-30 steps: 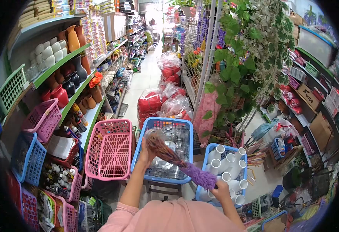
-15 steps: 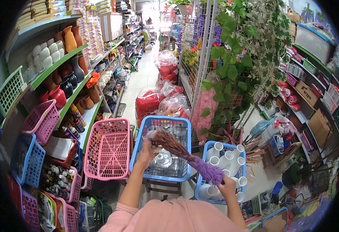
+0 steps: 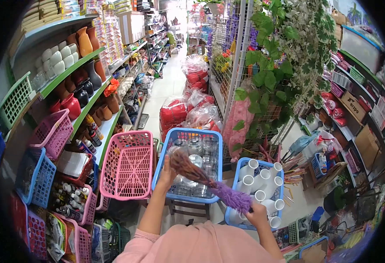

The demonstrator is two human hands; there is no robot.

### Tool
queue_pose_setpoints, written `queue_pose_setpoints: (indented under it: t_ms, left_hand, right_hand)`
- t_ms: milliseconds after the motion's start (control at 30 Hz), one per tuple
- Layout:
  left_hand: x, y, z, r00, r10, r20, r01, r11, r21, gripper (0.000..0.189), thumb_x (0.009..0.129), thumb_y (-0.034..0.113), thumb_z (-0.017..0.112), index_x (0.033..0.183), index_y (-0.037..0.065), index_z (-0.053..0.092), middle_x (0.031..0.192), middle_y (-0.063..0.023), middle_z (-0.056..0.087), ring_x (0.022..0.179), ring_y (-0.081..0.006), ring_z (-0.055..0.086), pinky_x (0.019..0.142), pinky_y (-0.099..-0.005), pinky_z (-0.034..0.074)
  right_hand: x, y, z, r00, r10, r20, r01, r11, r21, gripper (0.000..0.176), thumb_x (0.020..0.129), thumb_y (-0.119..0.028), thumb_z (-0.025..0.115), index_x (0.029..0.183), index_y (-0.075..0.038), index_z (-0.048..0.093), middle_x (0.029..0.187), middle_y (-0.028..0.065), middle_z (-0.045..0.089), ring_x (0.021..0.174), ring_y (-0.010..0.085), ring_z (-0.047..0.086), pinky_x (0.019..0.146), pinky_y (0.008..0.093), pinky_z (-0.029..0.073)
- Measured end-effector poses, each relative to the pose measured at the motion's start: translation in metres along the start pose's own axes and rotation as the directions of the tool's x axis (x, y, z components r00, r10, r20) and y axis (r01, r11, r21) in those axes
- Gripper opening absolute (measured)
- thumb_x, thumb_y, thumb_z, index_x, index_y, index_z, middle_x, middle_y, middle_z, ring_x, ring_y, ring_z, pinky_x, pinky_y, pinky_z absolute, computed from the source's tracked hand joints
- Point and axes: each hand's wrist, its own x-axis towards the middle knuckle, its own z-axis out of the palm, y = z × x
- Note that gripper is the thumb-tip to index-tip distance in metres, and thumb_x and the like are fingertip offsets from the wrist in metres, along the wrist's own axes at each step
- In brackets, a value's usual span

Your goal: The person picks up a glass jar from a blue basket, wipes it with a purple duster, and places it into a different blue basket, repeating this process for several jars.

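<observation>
Duster (image 3: 210, 185) tip sits nearer the basket's front vs. 0.5 s ago; left hand (image 3: 167, 168) fingers grip jar (image 3: 175, 150), right hand (image 3: 258, 215) fingers grip duster; dusting appears ongoing, more jars (image 3: 203, 149) in blue basket (image 3: 196, 130).

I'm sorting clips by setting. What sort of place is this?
Probably a household-goods shop: shelved ceramic vases, a pink basket beside a blue basket of glass jars, artificial plants on a wire rack. The left hand holds a jar, the right hand a duster.
</observation>
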Motion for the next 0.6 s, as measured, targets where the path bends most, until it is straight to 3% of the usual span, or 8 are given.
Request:
queue_pose_setpoints:
  t_ms: [67, 133, 200, 267, 400, 433, 500, 600]
  left_hand:
    - [-0.005, 0.012, 0.001, 1.000, 0.007, -0.002, -0.007, 0.999, 0.045, 0.089, 0.087, 0.073, 0.036, 0.141, 0.003, 0.032, 0.136, -0.0146, 0.047, 0.119, -0.0245, 0.051, 0.103, -0.0403, 0.037]
    - [-0.012, 0.019, 0.007, 0.991, -0.127, -0.032, 0.121, 0.982, -0.147, 0.089, 0.086, 0.073, 0.037, 0.141, 0.003, 0.034, 0.137, -0.0144, 0.046, 0.119, -0.0243, 0.051, 0.102, -0.0397, 0.038]
    - [-0.008, 0.004, -0.001, 0.989, -0.147, 0.021, 0.149, 0.987, -0.068, 0.090, 0.085, 0.074, 0.036, 0.140, 0.003, 0.035, 0.139, -0.0132, 0.044, 0.120, -0.0238, 0.051, 0.101, -0.0384, 0.040]
    - [-0.007, 0.002, 0.005, 0.996, -0.072, 0.052, 0.069, 0.996, 0.050, 0.092, 0.084, 0.077, 0.032, 0.140, 0.004, 0.035, 0.139, -0.0120, 0.044, 0.120, -0.0232, 0.051, 0.099, -0.0384, 0.041]
    - [-0.001, 0.011, -0.011, 0.996, -0.026, 0.085, 0.024, 1.000, 0.020, 0.083, 0.089, 0.068, 0.039, 0.139, 0.003, 0.036, 0.135, -0.0115, 0.049, 0.119, -0.0242, 0.052, 0.100, -0.0402, 0.041]
    - [-0.002, 0.010, -0.008, 0.999, 0.035, 0.041, -0.029, 0.991, -0.129, 0.076, 0.091, 0.062, 0.042, 0.137, 0.002, 0.038, 0.132, -0.0124, 0.052, 0.116, -0.0255, 0.055, 0.099, -0.0406, 0.042]
    - [-0.003, 0.007, -0.002, 0.998, 0.031, 0.061, -0.026, 0.996, -0.082, 0.075, 0.091, 0.062, 0.043, 0.136, 0.001, 0.039, 0.130, -0.0126, 0.052, 0.115, -0.0257, 0.056, 0.098, -0.0400, 0.043]
    - [-0.005, 0.004, 0.002, 0.999, -0.001, 0.049, 0.002, 1.000, -0.020, 0.075, 0.090, 0.062, 0.045, 0.134, 0.001, 0.041, 0.127, -0.0121, 0.055, 0.113, -0.0251, 0.056, 0.096, -0.0383, 0.045]
  right_hand:
    - [0.002, -0.001, -0.008, 1.000, 0.008, 0.003, -0.009, 1.000, 0.016, 0.027, 0.073, -0.030, 0.072, 0.091, -0.010, 0.067, 0.069, 0.0141, 0.063, 0.061, 0.0335, 0.061, 0.054, 0.0412, 0.047]
    - [0.009, -0.001, -0.017, 0.993, 0.114, 0.009, -0.112, 0.990, -0.090, 0.027, 0.072, -0.029, 0.072, 0.089, -0.009, 0.067, 0.068, 0.0141, 0.062, 0.061, 0.0335, 0.061, 0.054, 0.0410, 0.047]
    - [0.012, -0.003, -0.011, 0.984, 0.173, -0.030, -0.175, 0.981, -0.083, 0.026, 0.071, -0.028, 0.073, 0.088, -0.009, 0.067, 0.067, 0.0140, 0.062, 0.060, 0.0335, 0.061, 0.054, 0.0409, 0.047]
    - [0.010, -0.005, -0.002, 0.990, 0.097, -0.100, -0.103, 0.993, -0.054, 0.025, 0.070, -0.028, 0.073, 0.085, -0.009, 0.067, 0.066, 0.0142, 0.061, 0.060, 0.0337, 0.061, 0.054, 0.0411, 0.047]
    - [0.002, -0.005, -0.006, 0.999, 0.052, 0.015, -0.052, 0.999, -0.007, 0.023, 0.071, -0.027, 0.073, 0.080, -0.008, 0.066, 0.066, 0.0145, 0.061, 0.060, 0.0344, 0.060, 0.054, 0.0415, 0.047]
    - [0.004, -0.004, -0.008, 0.999, 0.052, 0.014, -0.052, 0.999, -0.009, 0.023, 0.071, -0.027, 0.073, 0.080, -0.008, 0.066, 0.066, 0.0145, 0.061, 0.060, 0.0344, 0.060, 0.054, 0.0415, 0.047]
    - [0.009, -0.003, -0.013, 0.985, 0.167, -0.035, -0.170, 0.980, -0.104, 0.023, 0.071, -0.028, 0.073, 0.082, -0.008, 0.067, 0.067, 0.0146, 0.061, 0.061, 0.0339, 0.061, 0.055, 0.0411, 0.047]
    - [0.012, -0.017, -0.013, 0.987, 0.137, -0.087, -0.144, 0.987, -0.077, 0.024, 0.071, -0.029, 0.073, 0.083, -0.008, 0.067, 0.068, 0.0144, 0.062, 0.062, 0.0334, 0.062, 0.056, 0.0408, 0.048]
